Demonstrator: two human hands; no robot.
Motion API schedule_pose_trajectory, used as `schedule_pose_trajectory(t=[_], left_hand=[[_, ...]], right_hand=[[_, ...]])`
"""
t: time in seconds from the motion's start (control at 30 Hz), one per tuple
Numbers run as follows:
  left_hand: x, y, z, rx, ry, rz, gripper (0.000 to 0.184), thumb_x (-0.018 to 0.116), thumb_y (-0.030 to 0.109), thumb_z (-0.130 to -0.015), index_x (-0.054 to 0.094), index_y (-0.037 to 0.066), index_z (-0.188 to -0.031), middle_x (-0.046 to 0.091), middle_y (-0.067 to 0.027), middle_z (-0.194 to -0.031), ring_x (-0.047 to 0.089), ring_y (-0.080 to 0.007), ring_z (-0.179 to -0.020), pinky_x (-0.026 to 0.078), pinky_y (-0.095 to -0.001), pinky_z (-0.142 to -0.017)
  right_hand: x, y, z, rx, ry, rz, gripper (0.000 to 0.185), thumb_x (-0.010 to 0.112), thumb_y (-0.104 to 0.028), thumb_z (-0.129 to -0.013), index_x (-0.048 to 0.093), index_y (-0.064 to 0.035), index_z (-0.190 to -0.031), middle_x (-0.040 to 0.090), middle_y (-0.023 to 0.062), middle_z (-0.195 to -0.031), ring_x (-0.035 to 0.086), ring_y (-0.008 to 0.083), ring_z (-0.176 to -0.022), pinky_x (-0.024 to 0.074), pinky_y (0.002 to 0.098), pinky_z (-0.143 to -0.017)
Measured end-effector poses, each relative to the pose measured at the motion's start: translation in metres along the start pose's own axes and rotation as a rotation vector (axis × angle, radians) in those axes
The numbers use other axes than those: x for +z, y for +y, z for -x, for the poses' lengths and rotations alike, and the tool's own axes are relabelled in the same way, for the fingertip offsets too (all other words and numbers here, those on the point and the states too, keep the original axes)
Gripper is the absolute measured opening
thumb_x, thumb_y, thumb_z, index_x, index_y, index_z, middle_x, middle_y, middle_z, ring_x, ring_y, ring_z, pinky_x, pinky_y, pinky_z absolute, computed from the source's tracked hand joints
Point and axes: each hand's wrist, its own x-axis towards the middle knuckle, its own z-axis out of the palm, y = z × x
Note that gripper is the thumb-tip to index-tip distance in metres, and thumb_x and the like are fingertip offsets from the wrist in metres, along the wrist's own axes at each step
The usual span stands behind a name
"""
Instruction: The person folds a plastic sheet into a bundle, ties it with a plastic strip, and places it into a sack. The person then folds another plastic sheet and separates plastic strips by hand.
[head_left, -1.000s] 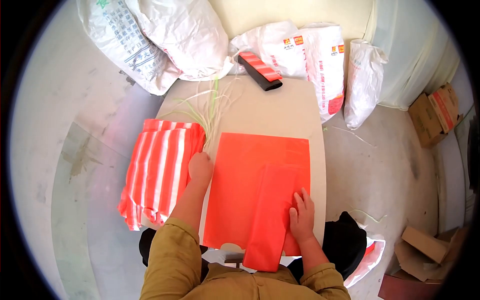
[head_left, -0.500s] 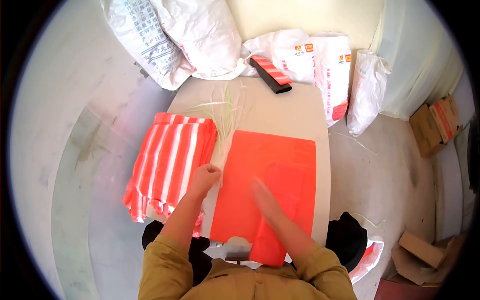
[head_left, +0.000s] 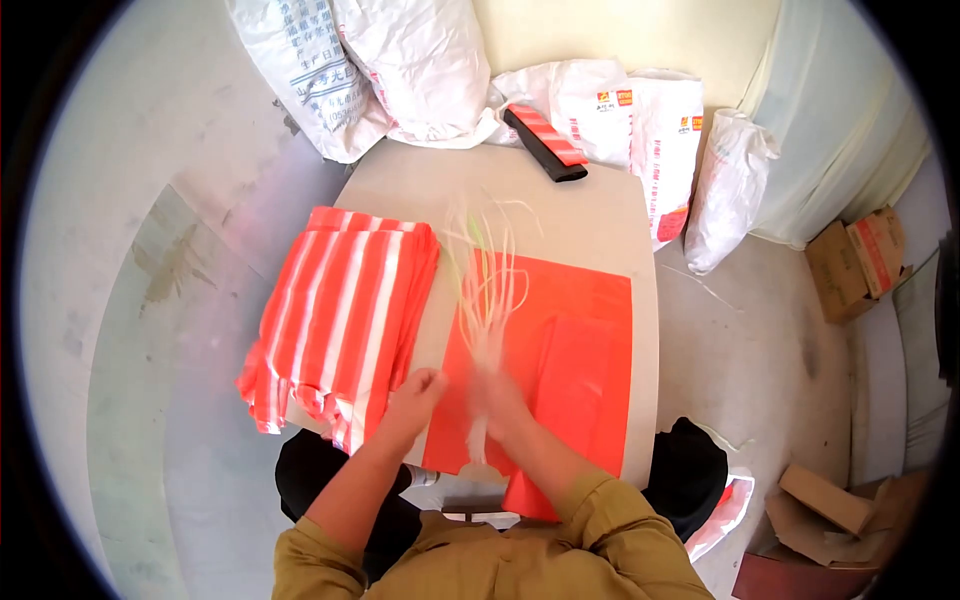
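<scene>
My right hand (head_left: 498, 402), blurred by motion, is closed round a bundle of pale, straw-like strips (head_left: 487, 300), whose loose ends fan out away from me. The bundle is over a flat red plastic sheet or bag (head_left: 575, 285) on the table. A folded red plastic piece (head_left: 575, 390) lies on its right part. Just left of the bundle is my left hand (head_left: 415, 398), fingers pinched together; whatever they hold is too small to make out. Beside that hand sits a thick folded stack of red-and-white striped plastic bags (head_left: 335, 300).
A black roll with red-striped plastic (head_left: 548, 145) lies at the far edge of the table (head_left: 590, 220). White sacks (head_left: 415, 60) stand behind it, and another white sack (head_left: 732, 190) stands at the right. Cardboard boxes (head_left: 850, 260) are on the floor farther right.
My right hand has moved left to the bundle of strips. The bundle has shifted right, from beside the striped stack to over the red sheet. My left hand has come slightly nearer to me.
</scene>
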Motion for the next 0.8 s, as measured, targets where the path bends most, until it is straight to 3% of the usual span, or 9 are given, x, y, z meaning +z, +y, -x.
schedule_pose_trajectory(t=[0.13,0.23,0.33,0.43,0.53,0.57,0.63,0.73,0.8], left_hand=[[0.001,-0.003,-0.023,-0.302,-0.343,0.443,0.035,0.051,0.034,-0.107,0.059,0.004,-0.123,0.065,-0.0054,-0.098,0.067,-0.0196,-0.095,0.053,-0.0345,-0.085],[0.012,0.019,-0.016,-0.270,-0.349,0.430,0.028,0.052,0.030,-0.107,0.058,0.004,-0.114,0.058,-0.0014,-0.080,0.062,-0.0168,-0.077,0.051,-0.0297,-0.072],[0.014,0.040,0.001,-0.301,-0.420,0.501,0.022,0.053,0.026,-0.106,0.057,0.005,-0.101,0.048,0.0011,-0.071,0.048,-0.0131,-0.062,0.043,-0.0270,-0.061],[0.011,0.042,0.020,-0.268,-0.356,0.379,0.023,0.052,0.025,-0.106,0.055,0.007,-0.093,0.044,0.0014,-0.069,0.038,-0.0105,-0.059,0.037,-0.0285,-0.056],[0.000,0.065,0.059,-0.182,-0.353,-0.081,0.023,0.054,0.025,-0.106,0.059,0.004,-0.097,0.049,0.0003,-0.072,0.046,-0.0109,-0.064,0.042,-0.0297,-0.060],[0.000,0.062,0.068,-0.042,-0.346,-0.170,0.022,0.056,0.025,-0.105,0.061,0.003,-0.102,0.053,-0.0003,-0.077,0.049,-0.0112,-0.068,0.044,-0.0299,-0.063],[0.000,0.054,0.087,0.243,-0.329,-0.343,0.027,0.059,0.024,-0.103,0.064,0.000,-0.114,0.061,-0.0016,-0.086,0.055,-0.0119,-0.076,0.047,-0.0302,-0.069],[-0.003,0.063,0.109,0.095,-0.362,-0.495,0.030,0.060,0.025,-0.103,0.062,0.000,-0.119,0.062,-0.0020,-0.088,0.056,-0.0135,-0.084,0.049,-0.0322,-0.076],[-0.005,0.056,0.118,0.167,-0.280,-0.442,0.031,0.059,0.028,-0.104,0.063,0.000,-0.116,0.061,-0.0024,-0.086,0.055,-0.0127,-0.082,0.049,-0.0316,-0.074]], right_hand=[[0.016,0.021,0.045,0.145,-0.107,0.126,0.017,0.052,-0.029,-0.105,0.054,-0.0145,-0.097,0.043,-0.0061,-0.072,0.039,0.0078,-0.060,0.0347,0.0251,-0.052],[0.007,0.046,0.067,0.232,-0.234,0.153,0.019,0.050,-0.031,-0.107,0.053,-0.0140,-0.099,0.038,-0.0065,-0.072,0.033,0.0076,-0.060,0.0311,0.0250,-0.053],[-0.014,0.057,0.070,0.181,-0.384,0.288,0.024,0.049,-0.034,-0.107,0.053,-0.0106,-0.104,0.050,-0.0019,-0.081,0.049,0.0107,-0.071,0.0434,0.0278,-0.065],[-0.011,0.041,0.081,-0.082,-0.386,0.705,0.038,0.050,-0.036,-0.107,0.055,-0.0034,-0.124,0.062,0.0062,-0.106,0.059,0.0168,-0.103,0.0479,0.0339,-0.095],[-0.003,0.009,0.087,-0.256,-0.699,0.411,0.052,0.053,-0.038,-0.105,0.049,-0.0011,-0.142,0.061,0.0098,-0.129,0.051,0.0194,-0.129,0.0365,0.0358,-0.113],[-0.019,0.032,0.073,-0.276,-0.412,0.420,0.055,0.055,-0.040,-0.103,0.049,-0.0009,-0.142,0.063,0.0094,-0.127,0.056,0.0201,-0.125,0.0392,0.0369,-0.111],[0.000,0.010,0.082,-0.181,-0.368,0.416,0.052,0.055,-0.038,-0.103,0.053,-0.0009,-0.139,0.064,0.0096,-0.126,0.059,0.0207,-0.123,0.0410,0.0383,-0.110],[0.015,0.004,0.097,-0.137,-0.217,0.261,0.045,0.053,-0.034,-0.103,0.060,-0.0007,-0.132,0.066,0.0097,-0.123,0.062,0.0206,-0.118,0.0447,0.0388,-0.106],[0.015,0.004,0.101,-0.094,-0.145,0.190,0.041,0.052,-0.031,-0.102,0.064,-0.0006,-0.126,0.067,0.0098,-0.121,0.063,0.0202,-0.115,0.0469,0.0378,-0.104]])
